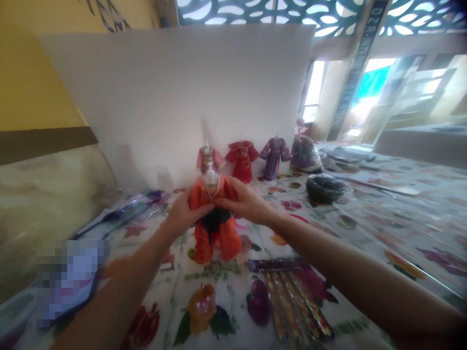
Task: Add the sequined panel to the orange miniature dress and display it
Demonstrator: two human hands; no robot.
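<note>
An orange doll outfit (221,238) stands upright in front of me, with wide trousers, a dark waist sash and a beaded trim at the neck. A pale bottle-like neck shows above its collar. My left hand (184,211) grips the outfit's left side, thumb across the front. On the other side my right hand (248,200) holds it by the sleeve and chest, its thumb near the sash. Behind it stand a pink doll dress (218,158), a red doll dress (242,163) and a purple doll robe (274,158).
A fruit-patterned cloth (171,301) covers the table. Fringed patterned strips (292,301) lie at front right. A dark coiled bundle (324,188) and a plastic-wrapped item (305,153) sit farther right. A white board (189,92) rises behind; plastic packets (127,214) lie left.
</note>
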